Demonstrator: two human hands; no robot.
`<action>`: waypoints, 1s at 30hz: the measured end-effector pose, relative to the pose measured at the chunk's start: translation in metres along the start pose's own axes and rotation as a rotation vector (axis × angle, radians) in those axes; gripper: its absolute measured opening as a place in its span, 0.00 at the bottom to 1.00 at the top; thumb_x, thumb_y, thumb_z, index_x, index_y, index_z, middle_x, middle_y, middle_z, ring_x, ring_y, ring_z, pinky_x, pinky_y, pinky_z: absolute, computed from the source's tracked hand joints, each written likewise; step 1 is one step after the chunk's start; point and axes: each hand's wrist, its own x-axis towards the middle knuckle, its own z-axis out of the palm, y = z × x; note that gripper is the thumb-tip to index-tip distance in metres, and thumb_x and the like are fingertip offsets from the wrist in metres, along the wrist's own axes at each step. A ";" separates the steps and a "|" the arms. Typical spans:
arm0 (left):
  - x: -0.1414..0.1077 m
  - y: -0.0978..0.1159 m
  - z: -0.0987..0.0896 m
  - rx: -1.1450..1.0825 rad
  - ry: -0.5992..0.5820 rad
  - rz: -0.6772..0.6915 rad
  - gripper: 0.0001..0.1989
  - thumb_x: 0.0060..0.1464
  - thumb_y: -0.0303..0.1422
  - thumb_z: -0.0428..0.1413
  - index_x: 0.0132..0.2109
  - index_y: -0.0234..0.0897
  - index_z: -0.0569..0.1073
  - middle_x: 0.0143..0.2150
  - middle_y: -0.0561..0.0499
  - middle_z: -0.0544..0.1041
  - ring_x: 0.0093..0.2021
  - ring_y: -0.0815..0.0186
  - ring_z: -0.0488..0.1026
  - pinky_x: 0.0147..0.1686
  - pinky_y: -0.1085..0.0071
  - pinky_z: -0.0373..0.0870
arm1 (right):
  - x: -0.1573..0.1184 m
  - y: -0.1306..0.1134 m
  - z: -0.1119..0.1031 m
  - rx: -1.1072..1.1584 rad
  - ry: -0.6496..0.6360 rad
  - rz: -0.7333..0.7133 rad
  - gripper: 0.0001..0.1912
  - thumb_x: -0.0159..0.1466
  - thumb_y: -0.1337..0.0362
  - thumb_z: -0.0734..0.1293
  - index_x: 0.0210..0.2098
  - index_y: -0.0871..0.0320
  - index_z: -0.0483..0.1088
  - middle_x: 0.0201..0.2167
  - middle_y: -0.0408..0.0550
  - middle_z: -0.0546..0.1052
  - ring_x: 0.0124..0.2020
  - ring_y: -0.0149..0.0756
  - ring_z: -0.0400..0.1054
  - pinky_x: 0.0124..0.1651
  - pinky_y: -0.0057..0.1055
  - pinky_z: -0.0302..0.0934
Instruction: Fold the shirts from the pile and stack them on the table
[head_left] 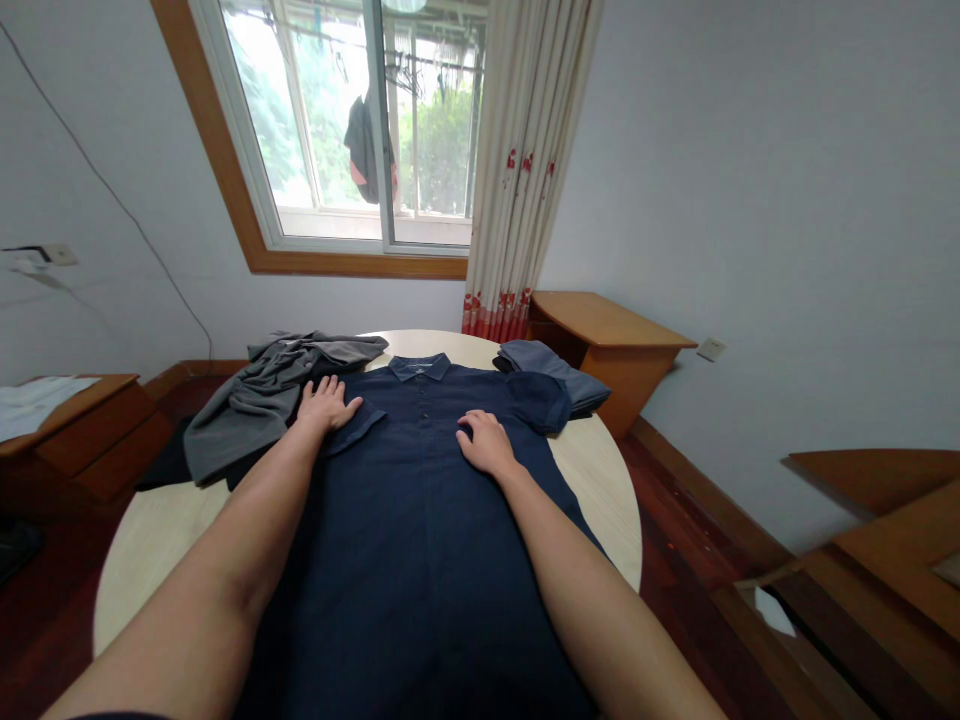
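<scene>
A dark navy short-sleeved shirt (431, 500) lies front up on a round pale table (611, 480), its collar toward the window and its lower part toward me. My left hand (327, 404) rests with fingers spread on the shirt's left sleeve area, beside a rumpled grey garment (262, 400). On the right half of the shirt's chest lies my right hand (486, 441), its fingers slightly curled and apart, holding nothing. The right sleeve reaches over folded blue-grey clothing (559, 375) at the table's right edge.
Behind the table stand a wooden desk (607, 320) and a patterned curtain (525, 180) beside the window (360, 130). A wooden cabinet (97, 430) with papers is at the left. Wooden furniture (885, 550) stands at the lower right.
</scene>
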 end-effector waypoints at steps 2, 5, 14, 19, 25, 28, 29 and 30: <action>-0.012 0.014 -0.010 0.006 0.054 0.034 0.38 0.65 0.51 0.40 0.73 0.32 0.57 0.76 0.39 0.47 0.75 0.45 0.43 0.69 0.43 0.44 | 0.001 0.000 0.000 -0.001 0.001 -0.004 0.15 0.68 0.61 0.64 0.52 0.55 0.75 0.58 0.51 0.73 0.59 0.45 0.64 0.61 0.40 0.59; -0.041 0.037 -0.025 -0.059 0.157 0.105 0.33 0.65 0.48 0.42 0.69 0.35 0.64 0.74 0.40 0.55 0.70 0.40 0.55 0.64 0.43 0.55 | 0.001 0.001 0.000 0.000 -0.005 -0.009 0.15 0.68 0.61 0.64 0.52 0.55 0.74 0.58 0.51 0.73 0.58 0.45 0.64 0.61 0.41 0.59; -0.097 0.044 -0.021 -0.152 0.289 0.129 0.23 0.65 0.40 0.44 0.55 0.35 0.77 0.61 0.43 0.75 0.60 0.51 0.69 0.58 0.59 0.68 | 0.003 0.007 -0.001 0.001 -0.020 -0.031 0.16 0.67 0.61 0.65 0.52 0.56 0.75 0.59 0.52 0.73 0.59 0.44 0.65 0.62 0.39 0.58; -0.094 0.032 0.004 -0.160 0.169 0.109 0.30 0.67 0.45 0.44 0.65 0.31 0.70 0.70 0.40 0.64 0.69 0.52 0.60 0.67 0.59 0.56 | 0.007 0.015 0.003 0.042 -0.025 -0.072 0.15 0.66 0.61 0.67 0.51 0.58 0.76 0.58 0.51 0.74 0.58 0.42 0.65 0.62 0.37 0.58; -0.101 0.029 0.008 -0.161 0.077 0.130 0.32 0.68 0.47 0.40 0.71 0.35 0.61 0.74 0.42 0.55 0.74 0.53 0.51 0.70 0.52 0.48 | 0.010 0.029 -0.019 0.033 0.283 0.111 0.14 0.65 0.61 0.64 0.47 0.57 0.77 0.54 0.53 0.74 0.56 0.46 0.65 0.62 0.42 0.57; -0.102 0.029 0.006 -0.184 0.049 0.131 0.33 0.68 0.48 0.39 0.72 0.36 0.59 0.75 0.42 0.53 0.75 0.53 0.48 0.70 0.52 0.46 | 0.006 0.050 -0.039 0.003 0.512 0.371 0.16 0.64 0.60 0.63 0.47 0.57 0.77 0.56 0.56 0.71 0.58 0.51 0.62 0.62 0.47 0.55; -0.102 0.029 0.006 -0.193 0.038 0.137 0.34 0.68 0.49 0.39 0.72 0.37 0.59 0.75 0.42 0.52 0.75 0.53 0.47 0.70 0.51 0.45 | 0.004 0.058 -0.044 0.012 0.555 0.448 0.16 0.64 0.60 0.63 0.47 0.57 0.76 0.57 0.57 0.70 0.58 0.52 0.62 0.62 0.48 0.55; -0.102 0.029 0.006 -0.201 0.025 0.143 0.34 0.68 0.50 0.38 0.72 0.38 0.58 0.76 0.42 0.51 0.75 0.53 0.46 0.70 0.48 0.43 | 0.002 0.066 -0.048 0.029 0.588 0.520 0.17 0.63 0.59 0.63 0.48 0.56 0.76 0.57 0.57 0.69 0.59 0.53 0.61 0.62 0.49 0.55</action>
